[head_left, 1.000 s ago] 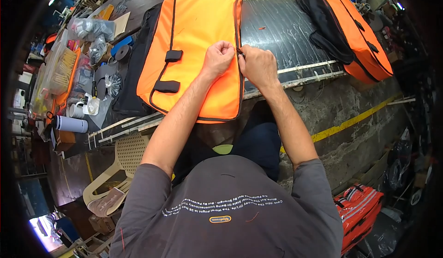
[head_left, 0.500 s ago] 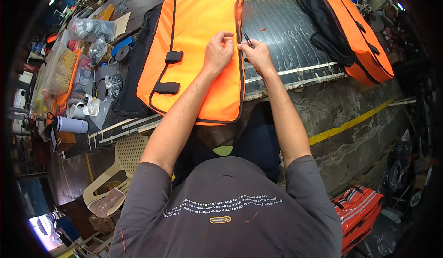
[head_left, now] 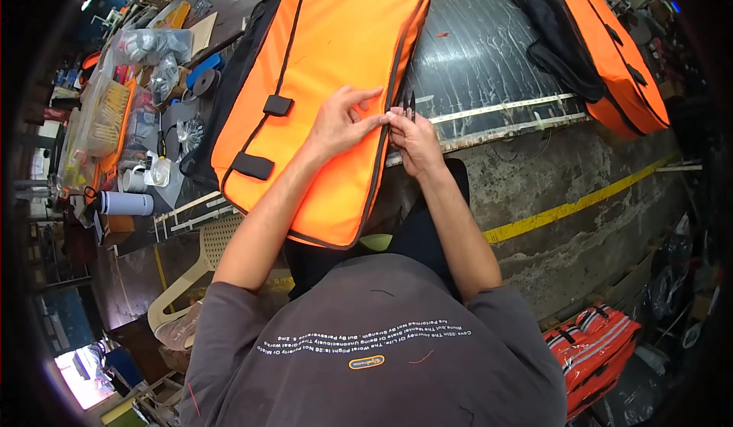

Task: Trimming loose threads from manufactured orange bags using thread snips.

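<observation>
A bright orange bag (head_left: 321, 61) with black edging and two black strap loops lies slantwise before me, its near end reaching over the table edge toward my lap. At its right edge my left hand (head_left: 340, 125) pinches with thumb and fingertip; what is between them is too small to make out. My right hand (head_left: 416, 141) meets those fingertips, its own thumb and finger closed together. Tucked in the right hand are small black thread snips (head_left: 411, 105), their pointed blades sticking up past the fingers.
Another orange and black bag (head_left: 611, 53) rests on the table's right side. At left stand a plastic bin (head_left: 107, 114), a white tumbler (head_left: 126, 203) and a screwdriver (head_left: 161, 145). A beige plastic chair (head_left: 214, 240) is at lower left, red bags (head_left: 592, 354) at lower right.
The orange bag has swung aslant, its near end shifting left and toward me. Both hands have come lower and closer, their fingertips now meeting at the bag's edge.
</observation>
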{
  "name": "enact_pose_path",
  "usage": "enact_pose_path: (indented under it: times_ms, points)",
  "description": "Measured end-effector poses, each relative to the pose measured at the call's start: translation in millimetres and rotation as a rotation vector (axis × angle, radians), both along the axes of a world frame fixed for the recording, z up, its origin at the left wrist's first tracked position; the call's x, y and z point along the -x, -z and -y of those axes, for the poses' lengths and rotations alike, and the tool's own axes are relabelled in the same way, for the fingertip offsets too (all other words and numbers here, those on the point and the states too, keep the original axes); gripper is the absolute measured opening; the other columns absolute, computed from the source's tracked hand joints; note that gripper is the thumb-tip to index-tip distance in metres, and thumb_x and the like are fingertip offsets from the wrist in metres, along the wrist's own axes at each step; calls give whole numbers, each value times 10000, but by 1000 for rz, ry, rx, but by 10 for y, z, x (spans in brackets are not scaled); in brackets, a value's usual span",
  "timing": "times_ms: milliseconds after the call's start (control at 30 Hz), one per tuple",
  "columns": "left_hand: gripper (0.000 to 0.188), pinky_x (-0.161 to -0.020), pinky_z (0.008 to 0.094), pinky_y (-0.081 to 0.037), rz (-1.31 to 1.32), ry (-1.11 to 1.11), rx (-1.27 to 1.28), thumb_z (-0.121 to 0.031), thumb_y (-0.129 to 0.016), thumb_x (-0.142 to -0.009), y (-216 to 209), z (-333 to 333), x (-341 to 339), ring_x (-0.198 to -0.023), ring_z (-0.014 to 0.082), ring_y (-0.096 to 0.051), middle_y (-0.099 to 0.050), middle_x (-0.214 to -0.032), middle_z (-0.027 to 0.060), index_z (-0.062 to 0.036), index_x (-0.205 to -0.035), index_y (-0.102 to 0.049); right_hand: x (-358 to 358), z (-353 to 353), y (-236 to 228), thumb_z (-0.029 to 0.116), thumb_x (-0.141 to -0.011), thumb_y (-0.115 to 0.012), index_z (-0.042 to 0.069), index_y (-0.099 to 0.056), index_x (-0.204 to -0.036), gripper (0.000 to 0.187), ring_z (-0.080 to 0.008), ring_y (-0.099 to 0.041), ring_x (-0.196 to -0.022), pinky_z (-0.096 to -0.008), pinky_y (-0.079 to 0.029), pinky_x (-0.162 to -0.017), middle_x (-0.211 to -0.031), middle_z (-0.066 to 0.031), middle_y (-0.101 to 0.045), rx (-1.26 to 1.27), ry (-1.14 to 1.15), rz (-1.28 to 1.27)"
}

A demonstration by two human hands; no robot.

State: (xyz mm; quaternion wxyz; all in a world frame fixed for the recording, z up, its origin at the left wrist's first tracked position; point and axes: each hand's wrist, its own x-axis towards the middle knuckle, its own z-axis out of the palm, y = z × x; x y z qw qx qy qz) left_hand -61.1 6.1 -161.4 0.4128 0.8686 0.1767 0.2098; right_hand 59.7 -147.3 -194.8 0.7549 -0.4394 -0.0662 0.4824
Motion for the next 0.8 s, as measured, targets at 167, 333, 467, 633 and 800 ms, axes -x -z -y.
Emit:
enact_pose_path:
  times_ms: [167,333,467,633,800]
  points:
    - [362,-735,385,-589,-122,-19,-182,-315,-868,-961,-178,-3,-151,-754,234,-727,-754,-987,99,-140,-1276,-847,-113,47,157,86,-1057,-734,18,-714,-1157,123,-52,-560,-637,-210,-437,-587,-897,1,-706,-66,-15,0]
    - [187,-788,420,-612,-98,-208,-319,-238,-804,-981,-164,-58,-206,-820,280,-769,-792,-985,117,-105,-1098,-865,-59,14,156,118,-1048,-761,26,-735,-1131,127,-76,-647,-718,-236,-513,-649,-938,-15,-746,0,18,135]
    - [210,-790,422,-616,-38,-172,-50,-247,-817,-967,-254,127,-156,-809,286,-773,-800,-1019,119,-102,-1110,-870,-37,19,165,134,-1060,-756,39,-742,-1137,123,-70,-642,-715,-243,-502,-648,-907,3,-738,18,46,154]
    - [289,-833,451,-629,-183,-148,-321,-272,-828,-954,-310,263,-151,-913,330,-785,-797,-1087,134,-113,-1193,-861,-46,14,214,139,-1076,-740,51,-740,-1157,120,-76,-651,-705,-252,-497,-649,-910,4,-748,24,45,162]
    - [261,-889,492,-631,-259,-155,-384,-287,-822,-956,-349,339,-173,-1044,372,-775,-794,-1113,134,-151,-1171,-877,-43,18,268,153,-1066,-759,48,-746,-1164,144,-63,-640,-717,-238,-504,-656,-936,11,-751,10,67,162]
